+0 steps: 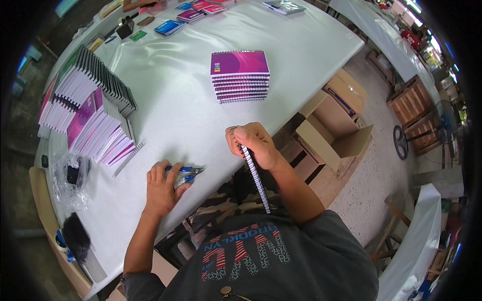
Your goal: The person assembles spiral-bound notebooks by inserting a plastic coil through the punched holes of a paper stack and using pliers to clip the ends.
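My right hand (253, 143) is closed around the upper end of a spiral-bound notebook (257, 180), tilted edge-on so its coil faces up near my body. On the table's near edge, my left hand (163, 188) has its fingers curled about the blue handles of a pair of pliers (187, 174), whose tips point right. Beyond my right hand stands a neat stack of spiral notebooks (240, 75) with a purple cover on top. A loose metal coil (128, 160) lies left of my left hand.
Leaning piles of notebooks (95, 110) fill the table's left side, with crumpled clear plastic (73, 180) and a black bristly bundle (76, 238) nearer me. More notebooks (169, 27) lie at the far end by another person's arm (133, 5). Open cardboard boxes (334, 133) stand right of the table.
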A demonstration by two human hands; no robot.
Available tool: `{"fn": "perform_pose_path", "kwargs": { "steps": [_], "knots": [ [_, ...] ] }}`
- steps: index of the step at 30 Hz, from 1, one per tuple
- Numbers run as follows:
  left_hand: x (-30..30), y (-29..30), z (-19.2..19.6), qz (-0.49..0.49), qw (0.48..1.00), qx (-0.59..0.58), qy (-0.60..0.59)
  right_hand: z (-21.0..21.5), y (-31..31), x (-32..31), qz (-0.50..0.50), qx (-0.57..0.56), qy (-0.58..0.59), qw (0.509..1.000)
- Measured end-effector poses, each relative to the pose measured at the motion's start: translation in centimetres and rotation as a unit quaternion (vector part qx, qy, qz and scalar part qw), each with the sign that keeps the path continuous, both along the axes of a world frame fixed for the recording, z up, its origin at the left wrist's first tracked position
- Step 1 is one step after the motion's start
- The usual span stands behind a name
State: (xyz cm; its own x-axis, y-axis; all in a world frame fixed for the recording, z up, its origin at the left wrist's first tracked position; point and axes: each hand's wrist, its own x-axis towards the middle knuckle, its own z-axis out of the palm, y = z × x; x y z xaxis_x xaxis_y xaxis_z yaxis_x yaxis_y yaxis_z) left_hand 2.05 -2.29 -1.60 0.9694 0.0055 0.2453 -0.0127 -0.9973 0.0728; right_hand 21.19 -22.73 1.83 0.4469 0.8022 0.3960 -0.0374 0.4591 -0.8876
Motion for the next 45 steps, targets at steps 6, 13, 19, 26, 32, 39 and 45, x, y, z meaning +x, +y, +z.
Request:
{"fn": "perform_pose_path", "kwargs": {
  "steps": [6, 13, 19, 26, 32, 39, 45],
  "knots": [
    [-0.3, -1.9, 1.7, 0.130, 0.699, -0.702, 0.048, 0.4, 0.5, -0.7, -0.003, -0.018, -0.015, 1.000],
    [-0.5, -8.6, 9.4, -0.080, 0.278, -0.911, 0.293, 0.5, 1.2, -1.7, -0.025, -0.037, -0.056, 0.997],
    [-0.1, -8.4, 8.5, -0.097, 0.233, -0.915, 0.316, 0.9, 1.9, -2.0, -0.045, -0.018, -0.121, 0.992],
    [-0.2, -7.6, 7.9, -0.079, 0.144, -0.940, 0.300, 0.1, 2.3, -1.9, -0.065, -0.024, -0.165, 0.984],
    [-0.1, -7.5, 9.0, 0.066, 0.267, -0.907, 0.318, 0.9, 2.0, -1.5, -0.098, -0.062, -0.269, 0.956],
    [0.0, -7.6, 8.3, 0.058, 0.334, -0.888, 0.312, -0.1, 2.4, -1.3, -0.102, -0.087, -0.281, 0.950],
    [-0.4, -6.8, 7.3, 0.026, 0.293, -0.904, 0.310, -0.2, 2.5, -1.3, -0.079, -0.089, -0.261, 0.958]
  ]
}}
